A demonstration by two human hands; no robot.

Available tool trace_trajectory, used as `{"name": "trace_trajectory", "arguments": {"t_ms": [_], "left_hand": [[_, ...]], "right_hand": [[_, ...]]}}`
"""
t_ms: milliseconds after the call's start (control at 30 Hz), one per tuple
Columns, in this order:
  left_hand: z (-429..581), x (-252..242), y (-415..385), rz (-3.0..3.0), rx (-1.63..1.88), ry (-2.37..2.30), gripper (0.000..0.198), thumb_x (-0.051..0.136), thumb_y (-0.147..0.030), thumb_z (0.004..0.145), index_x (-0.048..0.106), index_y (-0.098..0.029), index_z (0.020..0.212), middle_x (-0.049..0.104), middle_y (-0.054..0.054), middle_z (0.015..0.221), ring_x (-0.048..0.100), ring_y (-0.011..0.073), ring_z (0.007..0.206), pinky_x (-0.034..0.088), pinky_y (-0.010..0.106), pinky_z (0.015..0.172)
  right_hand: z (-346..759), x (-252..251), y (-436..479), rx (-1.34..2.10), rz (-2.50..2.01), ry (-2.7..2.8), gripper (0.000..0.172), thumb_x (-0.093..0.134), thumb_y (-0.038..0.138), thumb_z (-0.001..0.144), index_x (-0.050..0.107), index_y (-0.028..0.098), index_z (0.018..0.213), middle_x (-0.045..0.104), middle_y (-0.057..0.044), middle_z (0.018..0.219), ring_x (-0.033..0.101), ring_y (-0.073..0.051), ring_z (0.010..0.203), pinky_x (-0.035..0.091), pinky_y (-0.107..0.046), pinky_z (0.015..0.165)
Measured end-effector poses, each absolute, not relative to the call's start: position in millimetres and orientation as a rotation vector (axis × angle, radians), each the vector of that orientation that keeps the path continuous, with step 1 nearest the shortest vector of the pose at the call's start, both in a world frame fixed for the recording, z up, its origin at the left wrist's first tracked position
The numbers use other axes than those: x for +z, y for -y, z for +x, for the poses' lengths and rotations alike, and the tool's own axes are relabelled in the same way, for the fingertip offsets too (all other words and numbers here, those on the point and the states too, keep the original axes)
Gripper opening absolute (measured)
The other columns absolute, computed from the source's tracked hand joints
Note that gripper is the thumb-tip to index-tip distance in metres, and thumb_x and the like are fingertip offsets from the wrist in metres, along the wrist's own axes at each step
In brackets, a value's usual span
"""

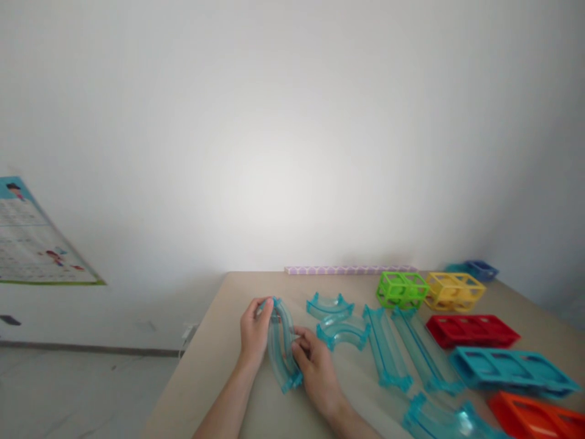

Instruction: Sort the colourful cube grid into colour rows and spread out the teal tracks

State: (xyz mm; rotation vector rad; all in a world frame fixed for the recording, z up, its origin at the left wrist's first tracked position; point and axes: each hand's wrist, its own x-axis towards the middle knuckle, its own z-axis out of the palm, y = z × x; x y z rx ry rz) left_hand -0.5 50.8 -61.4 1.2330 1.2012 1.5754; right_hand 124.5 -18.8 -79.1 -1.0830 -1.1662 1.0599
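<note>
Between my hands, above the tan table, is a see-through blue curved track piece [275,352]. It is tilted with one end up and appears to overlap a second curved piece, but blur hides exactly how they meet. My left hand [256,329] pinches its upper end with thumb and fingers. Lower down, my right hand [315,364] is closed on its right side. Just right of my hands lie two more curved track pieces, the farther one [329,306] and the nearer one [343,332].
Two straight blue tracks [387,350] lie right of the curves, with another curved track [450,421] at the front. Green [402,290], yellow [454,291], red [473,331], teal [514,371] and orange [539,417] frame blocks line the right. A purple patterned strip [350,269] runs along the wall.
</note>
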Motion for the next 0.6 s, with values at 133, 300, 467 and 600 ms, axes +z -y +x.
{"name": "trace_trajectory", "arguments": {"t_ms": [133, 300, 467, 600], "left_hand": [[-1.6, -64.1, -51.2, 1.279, 1.577, -1.221, 0.027, 0.063, -0.043, 0.079, 0.067, -0.016, 0.083, 0.069, 0.004, 0.075, 0.063, 0.0161, 0.067, 0.052, 0.025, 0.063], [0.8, -64.7, -48.9, 1.145, 1.569, -1.113, 0.028, 0.068, -0.041, 0.075, 0.067, -0.016, 0.088, 0.070, 0.004, 0.078, 0.065, 0.0162, 0.069, 0.053, 0.026, 0.066], [5.5, -62.3, -45.9, 1.060, 1.567, -1.028, 0.031, 0.071, -0.040, 0.072, 0.064, -0.016, 0.090, 0.069, 0.003, 0.078, 0.066, 0.0158, 0.069, 0.055, 0.027, 0.067], [5.6, -62.0, -47.1, 1.104, 1.580, -1.079, 0.032, 0.070, -0.042, 0.074, 0.064, -0.015, 0.091, 0.071, 0.005, 0.082, 0.065, 0.0154, 0.067, 0.053, 0.025, 0.063]], "right_hand": [[124.3, -83.4, 19.5, 1.087, -1.085, 1.135, 0.027, 0.060, 0.035, 0.080, 0.062, 0.015, 0.097, 0.055, 0.002, 0.060, 0.053, -0.015, 0.057, 0.041, -0.025, 0.054], [123.3, -82.9, 17.8, 1.244, -0.984, 1.022, 0.040, 0.062, 0.045, 0.077, 0.058, 0.014, 0.102, 0.059, 0.000, 0.061, 0.052, -0.014, 0.050, 0.040, -0.025, 0.048], [122.4, -78.4, 18.8, 1.233, -0.988, 0.963, 0.043, 0.063, 0.047, 0.075, 0.059, 0.014, 0.101, 0.056, 0.002, 0.061, 0.048, -0.012, 0.050, 0.038, -0.023, 0.047], [122.9, -79.0, 19.9, 1.081, -1.093, 1.037, 0.033, 0.060, 0.037, 0.078, 0.062, 0.013, 0.100, 0.050, 0.004, 0.058, 0.046, -0.012, 0.054, 0.035, -0.021, 0.050]]}}
